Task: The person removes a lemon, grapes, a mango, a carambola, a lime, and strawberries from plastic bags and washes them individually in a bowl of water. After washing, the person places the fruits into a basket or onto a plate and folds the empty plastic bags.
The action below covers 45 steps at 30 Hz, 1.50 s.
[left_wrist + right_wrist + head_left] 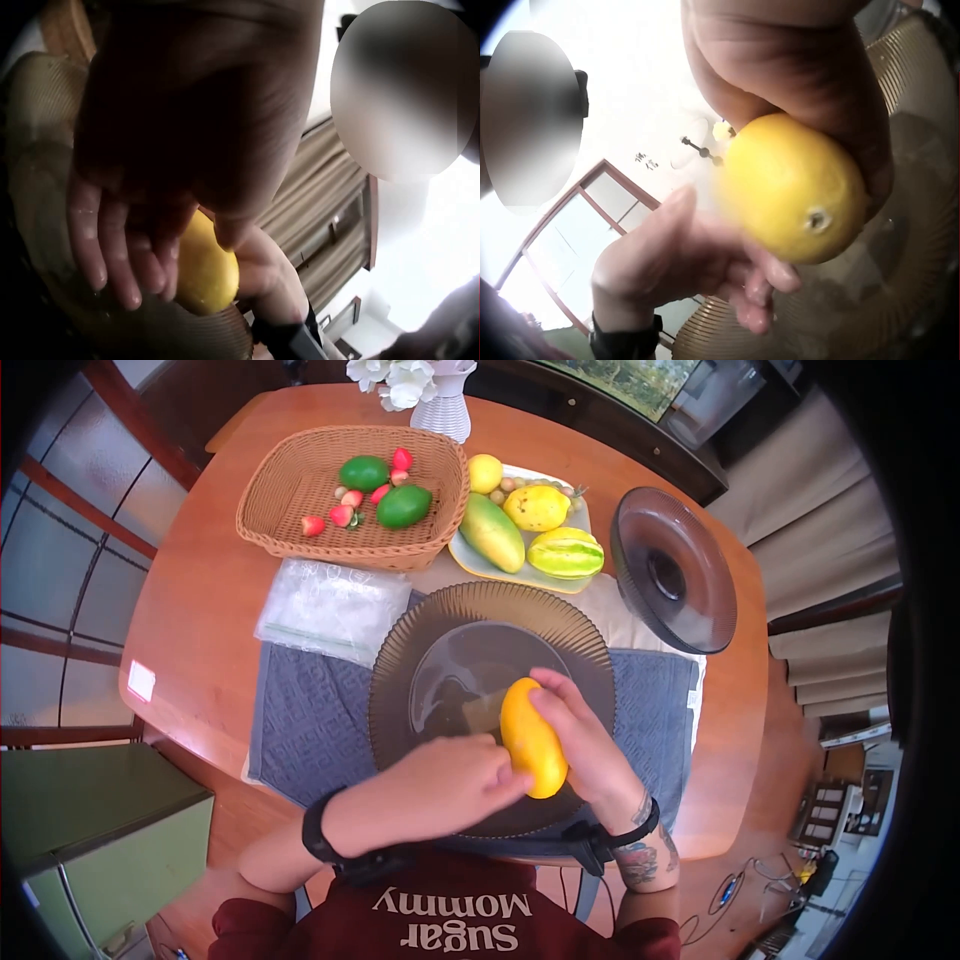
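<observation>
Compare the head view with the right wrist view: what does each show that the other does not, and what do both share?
Only the head view: the wicker basket, the white vase and the blue towel.
Only the right wrist view: the dark-centred spot on the yellow fruit's end.
Both: that fruit, the right hand gripping it, the left hand and the ribbed bowl.

White flowers (405, 382) in a ribbed vase (441, 415), beige curtains (835, 530), green cabinet (95, 795)
</observation>
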### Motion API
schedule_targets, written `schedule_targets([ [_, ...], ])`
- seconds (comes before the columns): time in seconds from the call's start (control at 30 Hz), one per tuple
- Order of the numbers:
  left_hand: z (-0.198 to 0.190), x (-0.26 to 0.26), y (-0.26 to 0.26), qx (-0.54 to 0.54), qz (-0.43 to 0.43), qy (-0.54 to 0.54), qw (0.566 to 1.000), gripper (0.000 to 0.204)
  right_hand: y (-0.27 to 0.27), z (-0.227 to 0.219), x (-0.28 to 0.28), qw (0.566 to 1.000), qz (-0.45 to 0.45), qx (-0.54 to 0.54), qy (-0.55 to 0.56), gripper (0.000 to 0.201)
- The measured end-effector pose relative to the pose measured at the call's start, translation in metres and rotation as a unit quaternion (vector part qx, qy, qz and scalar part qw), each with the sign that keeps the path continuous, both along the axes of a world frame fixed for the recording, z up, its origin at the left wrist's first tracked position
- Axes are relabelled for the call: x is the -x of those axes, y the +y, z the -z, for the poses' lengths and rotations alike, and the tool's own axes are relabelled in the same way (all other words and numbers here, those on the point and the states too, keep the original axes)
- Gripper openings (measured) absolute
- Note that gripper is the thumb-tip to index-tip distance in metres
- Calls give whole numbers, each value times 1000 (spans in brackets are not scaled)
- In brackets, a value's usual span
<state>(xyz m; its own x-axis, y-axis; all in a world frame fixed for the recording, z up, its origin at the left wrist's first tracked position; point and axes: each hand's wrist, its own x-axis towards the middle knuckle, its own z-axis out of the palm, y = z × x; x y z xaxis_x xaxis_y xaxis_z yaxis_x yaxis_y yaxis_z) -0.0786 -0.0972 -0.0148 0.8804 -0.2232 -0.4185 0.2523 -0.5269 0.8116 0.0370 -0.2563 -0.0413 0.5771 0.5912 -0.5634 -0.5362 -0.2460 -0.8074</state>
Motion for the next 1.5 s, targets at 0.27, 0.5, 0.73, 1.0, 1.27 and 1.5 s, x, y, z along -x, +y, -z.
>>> schedule_targets([
  [0.27, 42, -29, -6, 428, -433, 26, 793, 22, 2, 27, -2, 997, -1, 74, -29, 38],
  [0.5, 73, -29, -11, 459, -421, 157, 766, 41, 22, 31, -2, 991, 129, 21, 13, 38],
  [0.73, 83, -28, -18, 498, -383, 225, 745, 53, 23, 14, 1, 995, 19, -22, 100, 45],
  [1.0, 78, -31, -15, 519, -418, 232, 708, 59, 48, 53, -23, 994, 89, 63, 6, 30],
  [1.27, 79, -33, -17, 495, -464, 207, 705, 56, 60, 56, -7, 993, 57, 31, 93, 26],
  [1.5, 79, -30, -11, 508, -513, 179, 668, 50, 40, 2, 49, 989, -53, 70, -117, 62],
])
